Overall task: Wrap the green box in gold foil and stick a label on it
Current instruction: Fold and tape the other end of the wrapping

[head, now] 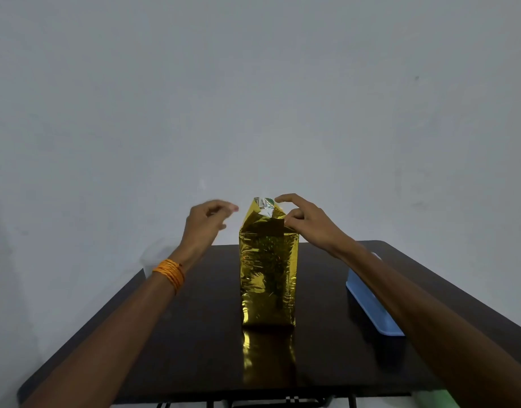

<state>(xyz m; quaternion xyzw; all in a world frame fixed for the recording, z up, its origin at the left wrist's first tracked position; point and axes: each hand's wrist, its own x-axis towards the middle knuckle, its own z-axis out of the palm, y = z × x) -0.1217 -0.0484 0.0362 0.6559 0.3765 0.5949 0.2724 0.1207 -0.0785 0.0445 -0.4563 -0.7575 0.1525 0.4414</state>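
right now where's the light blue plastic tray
Head view: the light blue plastic tray lies on the dark table, right of the gold foil-wrapped box, partly behind the right forearm.

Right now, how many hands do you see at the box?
2: the left hand hangs left of the gold-wrapped box, near its top, not touching; the right hand holds its top right edge.
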